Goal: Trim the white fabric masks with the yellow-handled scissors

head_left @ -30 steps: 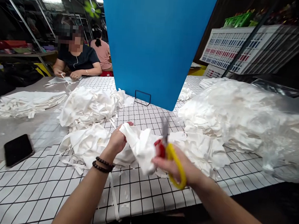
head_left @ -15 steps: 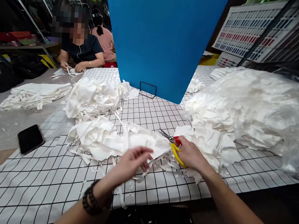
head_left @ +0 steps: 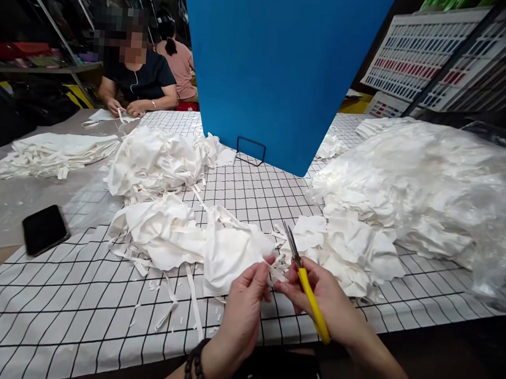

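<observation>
My left hand [head_left: 248, 296] is closed in a pinch at the corner of a white fabric piece [head_left: 229, 251], which lies on the table in front of it. Between both hands runs a thin white strip [head_left: 277, 270]. Scissors with yellow handles [head_left: 312, 303] rest in my right hand [head_left: 324, 292], blades pointing up and away. The thumb and fingertips of that hand meet at the strip's right end. A crumpled white fabric heap [head_left: 159, 229] lies left of the piece, and more white fabric [head_left: 352, 254] lies to the right.
A blue board [head_left: 282, 70] stands across the table behind the fabric. At right bulges a clear plastic bag [head_left: 444, 185] of white fabric. A black phone [head_left: 45, 230] lies at left, near stacked white pieces [head_left: 60, 153]. A co-worker [head_left: 134, 83] sits at the far left.
My left hand has moved right and closed at the fabric's corner. My right hand has come lower and turned, so the scissors now point upward. The fabric piece has been pulled closer.
</observation>
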`<state>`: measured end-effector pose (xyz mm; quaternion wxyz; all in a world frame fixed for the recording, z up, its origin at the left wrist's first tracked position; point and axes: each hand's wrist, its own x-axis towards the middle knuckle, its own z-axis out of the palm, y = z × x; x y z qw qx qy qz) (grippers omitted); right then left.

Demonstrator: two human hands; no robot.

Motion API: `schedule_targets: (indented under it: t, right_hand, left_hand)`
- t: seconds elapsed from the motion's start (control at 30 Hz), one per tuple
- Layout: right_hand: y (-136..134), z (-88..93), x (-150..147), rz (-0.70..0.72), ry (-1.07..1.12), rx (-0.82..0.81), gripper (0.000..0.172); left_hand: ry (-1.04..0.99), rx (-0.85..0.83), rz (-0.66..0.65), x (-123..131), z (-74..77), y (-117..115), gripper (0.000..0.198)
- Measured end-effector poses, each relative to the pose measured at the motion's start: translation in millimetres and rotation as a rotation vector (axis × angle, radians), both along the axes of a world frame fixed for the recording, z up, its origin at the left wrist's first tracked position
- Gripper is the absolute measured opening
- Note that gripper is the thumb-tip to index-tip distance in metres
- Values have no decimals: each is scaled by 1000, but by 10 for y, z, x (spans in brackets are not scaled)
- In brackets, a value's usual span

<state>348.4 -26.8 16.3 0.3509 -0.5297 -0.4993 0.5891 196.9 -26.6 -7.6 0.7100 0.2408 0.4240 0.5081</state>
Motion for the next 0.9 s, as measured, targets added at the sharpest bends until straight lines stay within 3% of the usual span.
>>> schedule_targets:
  t: [0.1, 0.2, 0.3, 0.4, 0.53, 0.7, 0.83, 0.9]
  right_hand:
    - [20, 36, -22, 16, -42, 10, 27]
    - [162, 62, -135, 7, -93, 211, 26]
    - [342, 32, -343, 194, -47, 351, 29]
    - [469, -40, -523, 297, -21, 357, 22]
    - [490, -112, -612, 159, -42, 430, 17]
    - [360, -175, -642, -53, -93, 558, 16]
    - [294, -293, -716, -107, -54, 517, 20]
    - [291, -354, -757, -92, 9, 446, 21]
  left_hand:
    - [46, 41, 41, -295, 71, -36, 32]
    - [107, 74, -47, -494, 142, -108, 27]
    - [137, 90, -110, -567, 159, -175, 25]
    - [108, 72, -107, -588, 110, -202, 28]
    - [129, 80, -74, -613, -2, -181, 33]
    - [253, 221, 61, -602, -80, -129, 28]
    - [369, 335, 168, -586, -68, -89, 24]
    - [332, 342, 139, -586, -62, -70, 24]
